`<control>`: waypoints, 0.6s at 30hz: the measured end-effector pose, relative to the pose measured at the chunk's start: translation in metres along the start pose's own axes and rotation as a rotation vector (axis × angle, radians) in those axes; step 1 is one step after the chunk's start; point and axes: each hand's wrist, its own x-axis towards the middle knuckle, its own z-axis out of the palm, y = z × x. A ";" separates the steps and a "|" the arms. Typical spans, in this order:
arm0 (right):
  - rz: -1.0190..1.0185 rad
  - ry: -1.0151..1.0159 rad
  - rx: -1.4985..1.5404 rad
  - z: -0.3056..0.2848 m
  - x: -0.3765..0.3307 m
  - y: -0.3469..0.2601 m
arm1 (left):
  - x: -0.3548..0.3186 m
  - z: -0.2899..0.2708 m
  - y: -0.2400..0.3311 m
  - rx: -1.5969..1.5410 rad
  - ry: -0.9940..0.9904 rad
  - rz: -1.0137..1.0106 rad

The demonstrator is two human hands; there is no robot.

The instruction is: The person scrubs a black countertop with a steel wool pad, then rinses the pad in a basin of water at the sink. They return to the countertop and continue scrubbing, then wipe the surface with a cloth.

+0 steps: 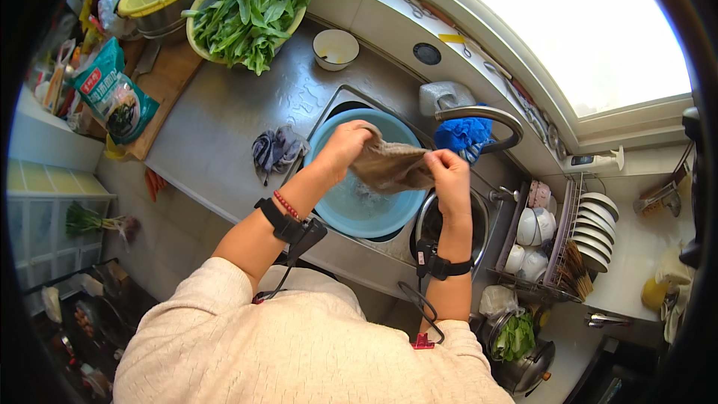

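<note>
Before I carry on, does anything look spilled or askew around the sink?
Stray water patches glisten on the steel counter by the white bowl, outside the blue basin; a dark cloth lies crumpled left of the basin.

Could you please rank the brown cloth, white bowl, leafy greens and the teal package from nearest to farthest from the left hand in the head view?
1. Brown cloth: held in the left hand.
2. White bowl: beyond the blue basin.
3. Leafy greens: farther back, left.
4. Teal package: far left.
</note>
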 end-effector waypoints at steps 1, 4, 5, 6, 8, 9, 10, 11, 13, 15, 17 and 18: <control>-0.018 0.009 0.016 -0.005 -0.003 -0.014 | -0.002 0.001 0.003 -0.037 0.067 -0.034; -0.109 0.036 0.174 -0.004 -0.014 -0.050 | -0.001 0.006 -0.020 -0.043 0.224 -0.308; -0.117 0.041 0.209 -0.003 -0.017 -0.065 | 0.006 0.005 -0.031 -0.049 0.244 -0.387; -0.121 0.022 0.283 -0.006 -0.018 -0.070 | 0.011 0.013 -0.033 -0.270 0.294 -0.549; -0.117 0.001 0.412 -0.010 -0.022 -0.079 | 0.016 0.029 -0.038 -0.553 0.284 -0.679; -0.109 -0.002 0.469 -0.007 -0.027 -0.083 | 0.018 0.033 -0.041 -0.694 0.280 -0.742; -0.101 -0.007 0.527 -0.005 -0.030 -0.085 | 0.018 0.034 -0.046 -0.726 0.131 -0.653; -0.108 0.000 0.565 -0.003 -0.033 -0.086 | 0.021 0.035 -0.048 -0.786 0.049 -0.640; -0.118 0.025 0.638 -0.002 -0.038 -0.077 | 0.032 0.038 -0.057 -0.899 -0.120 -0.627; -0.096 0.071 0.699 -0.008 -0.037 -0.062 | 0.049 0.037 -0.084 -0.847 -0.152 -0.508; -0.075 0.137 0.742 -0.014 -0.028 -0.036 | 0.079 0.017 -0.123 -0.820 -0.142 -0.591; -0.079 0.117 0.755 -0.016 -0.019 -0.018 | 0.079 0.005 -0.129 -0.814 -0.071 -0.592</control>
